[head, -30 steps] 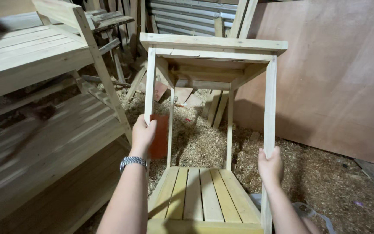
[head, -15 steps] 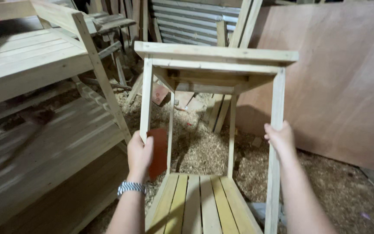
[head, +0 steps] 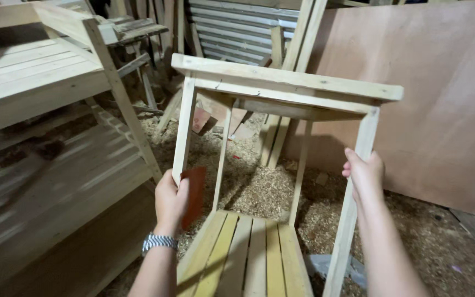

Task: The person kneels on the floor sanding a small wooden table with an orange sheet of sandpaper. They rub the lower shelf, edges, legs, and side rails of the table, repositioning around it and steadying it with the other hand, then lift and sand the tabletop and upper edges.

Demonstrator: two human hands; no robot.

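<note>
Hands both closed on wooden chair [head: 259, 165] legs: left hand [head: 170, 201] with brown sandpaper [head: 194, 193], right hand [head: 365, 175].

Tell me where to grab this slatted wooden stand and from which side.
Grip the wooden stand by its two near upright legs, coming from the outer sides, as the left hand and right hand do now. The legs are slim, bare and set apart, probably steadying the tilted frame.

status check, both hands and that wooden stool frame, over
Left hand shut on left leg plus reddish-brown sheet. Right hand shut on right leg. Wooden stool frame tipped toward camera. Slatted rack close left.
</note>
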